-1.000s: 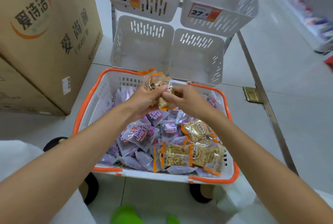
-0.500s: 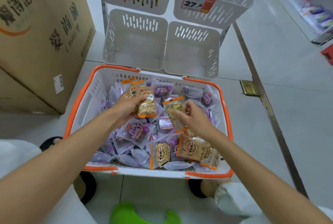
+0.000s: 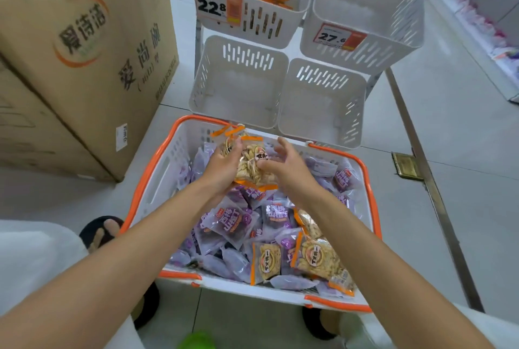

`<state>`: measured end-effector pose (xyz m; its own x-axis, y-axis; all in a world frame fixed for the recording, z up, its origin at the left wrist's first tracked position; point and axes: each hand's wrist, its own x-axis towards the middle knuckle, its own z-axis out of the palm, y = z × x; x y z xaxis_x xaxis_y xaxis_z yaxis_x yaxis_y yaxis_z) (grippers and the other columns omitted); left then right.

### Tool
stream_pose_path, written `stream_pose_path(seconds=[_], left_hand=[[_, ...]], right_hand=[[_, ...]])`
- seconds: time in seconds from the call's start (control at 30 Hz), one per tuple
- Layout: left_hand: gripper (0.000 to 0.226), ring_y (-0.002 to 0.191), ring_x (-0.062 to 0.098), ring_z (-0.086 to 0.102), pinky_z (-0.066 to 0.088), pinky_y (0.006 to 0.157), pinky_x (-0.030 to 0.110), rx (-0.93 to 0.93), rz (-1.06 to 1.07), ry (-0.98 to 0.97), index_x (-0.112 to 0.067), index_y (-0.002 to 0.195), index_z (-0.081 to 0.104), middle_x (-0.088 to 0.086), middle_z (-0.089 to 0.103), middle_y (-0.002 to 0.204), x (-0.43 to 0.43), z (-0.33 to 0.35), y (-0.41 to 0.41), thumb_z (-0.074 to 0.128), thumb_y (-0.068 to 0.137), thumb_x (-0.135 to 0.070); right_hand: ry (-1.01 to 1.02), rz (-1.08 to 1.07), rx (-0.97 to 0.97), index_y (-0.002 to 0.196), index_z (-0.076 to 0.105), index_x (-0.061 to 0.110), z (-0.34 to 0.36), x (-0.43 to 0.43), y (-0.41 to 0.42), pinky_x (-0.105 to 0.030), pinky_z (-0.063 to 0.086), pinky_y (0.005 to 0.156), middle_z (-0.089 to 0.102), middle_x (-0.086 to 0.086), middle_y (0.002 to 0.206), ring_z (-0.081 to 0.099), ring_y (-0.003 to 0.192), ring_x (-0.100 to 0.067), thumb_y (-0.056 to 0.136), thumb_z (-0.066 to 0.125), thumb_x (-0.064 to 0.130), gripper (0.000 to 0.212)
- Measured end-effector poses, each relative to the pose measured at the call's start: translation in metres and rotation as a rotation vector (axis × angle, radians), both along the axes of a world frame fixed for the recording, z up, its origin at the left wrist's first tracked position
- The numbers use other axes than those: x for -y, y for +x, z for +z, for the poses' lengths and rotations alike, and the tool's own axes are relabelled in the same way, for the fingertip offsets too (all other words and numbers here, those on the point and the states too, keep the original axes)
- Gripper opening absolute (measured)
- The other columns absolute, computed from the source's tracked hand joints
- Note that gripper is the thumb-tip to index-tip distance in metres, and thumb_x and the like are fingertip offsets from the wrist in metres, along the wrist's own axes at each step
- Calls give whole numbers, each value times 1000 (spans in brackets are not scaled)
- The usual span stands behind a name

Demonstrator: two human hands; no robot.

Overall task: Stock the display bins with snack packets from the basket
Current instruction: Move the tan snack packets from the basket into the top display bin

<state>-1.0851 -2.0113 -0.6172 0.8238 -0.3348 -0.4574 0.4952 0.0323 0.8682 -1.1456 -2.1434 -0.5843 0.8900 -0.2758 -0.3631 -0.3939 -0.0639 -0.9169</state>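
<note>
A white basket with an orange rim (image 3: 146, 180) stands on the floor, full of purple snack packets (image 3: 230, 222) and some orange-edged peanut packets (image 3: 317, 258). Over its far end my left hand (image 3: 224, 168) grips a bunch of orange-edged peanut packets (image 3: 252, 160). My right hand (image 3: 292, 171) is beside the bunch, fingers spread and relaxed, thumb touching it. Behind the basket are two empty white display bins, left (image 3: 238, 81) and right (image 3: 323, 101). Above them, the bin priced 22.8 (image 3: 252, 19) holds orange packets; the bin priced 27.6 (image 3: 365, 11) looks empty.
A large cardboard box (image 3: 84, 53) stands close on the left of the basket and bins. A metal floor strip (image 3: 421, 152) runs along the right, with a stocked shelf (image 3: 477, 11) beyond. My foot in a black sandal (image 3: 101, 230) is beside the basket's near left corner.
My right hand brought its single peanut packet over to the bunch in my left hand and opened. Both hands rose toward the basket's far end.
</note>
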Motion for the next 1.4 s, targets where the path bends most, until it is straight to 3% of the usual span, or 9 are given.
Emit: stream_pose_path(seconds=[0.13, 0.3, 0.63, 0.77, 0.9, 1.03, 1.17, 1.27, 1.4], left_hand=[[59, 104, 28, 70, 57, 89, 46, 86, 4, -23, -15, 127, 61, 13, 71, 116, -3, 15, 7, 32, 100, -58], [81, 100, 25, 72, 61, 67, 37, -32, -193, -234, -22, 119, 66, 8, 74, 111, -10, 49, 29, 17, 86, -78], [80, 89, 26, 74, 59, 73, 36, 178, -72, -162, -25, 102, 71, 8, 76, 96, 1, 117, 103, 15, 85, -80], [67, 99, 13, 71, 57, 66, 22, 306, -68, -142, -31, 129, 56, -5, 73, 112, 8, 137, 127, 30, 88, -76], [46, 105, 18, 68, 58, 88, 40, 376, 46, -53, -25, 131, 47, 3, 66, 121, 27, 144, 128, 52, 95, -53], [45, 107, 17, 67, 57, 89, 37, 453, 148, -110, -21, 131, 49, 2, 66, 119, 33, 147, 129, 47, 96, -49], [43, 110, 20, 67, 57, 88, 38, 366, 113, -251, -20, 132, 55, 7, 68, 120, 29, 144, 133, 31, 105, -44], [66, 112, 15, 66, 56, 92, 37, 395, 152, -240, -26, 130, 60, 2, 69, 121, 30, 143, 140, 20, 95, -66], [101, 140, 23, 41, 35, 115, 50, 489, 140, -5, -24, 152, 31, 6, 42, 152, 37, 152, 161, 17, 75, -87]], right_hand=[[185, 194, 12, 136, 51, 8, -2, 3, 19, -34, 52, 91, 66, -8, 120, 66, 104, -21, 95, 62, 15, 44], [128, 202, 42, 138, 43, 16, 15, 4, 49, -39, 53, 97, 67, -7, 124, 68, 109, -21, 74, 79, 51, 82], [316, 140, 270, 117, 55, 17, 68, -10, 126, -43, 59, 75, 70, -11, 100, 70, 89, -27, 80, 66, 26, 40], [330, -33, 356, 120, 53, 13, 87, -7, 152, -59, 57, 81, 68, -15, 99, 67, 88, -33, 74, 63, 20, 47], [406, -39, 377, 129, 51, 11, 106, -6, 166, -36, 57, 61, 73, -11, 102, 72, 86, -25, 73, 63, 39, 64], [-19, -3, 433, 147, 34, 24, 113, -3, 176, -40, 57, 89, 62, -1, 129, 63, 116, -16, 90, 46, 66, 72], [-11, 177, 444, 154, 12, 35, 109, 3, 176, -21, 55, 86, 61, 7, 127, 63, 111, -3, 96, 58, 41, 75], [89, 193, 480, 152, 9, 46, 108, 1, 180, -26, 53, 96, 58, 4, 135, 61, 119, -6, 92, 65, 31, 84], [148, 34, 548, 147, 16, 51, 110, 6, 200, -32, 56, 91, 60, 4, 131, 64, 114, -11, 88, 70, 23, 85]])
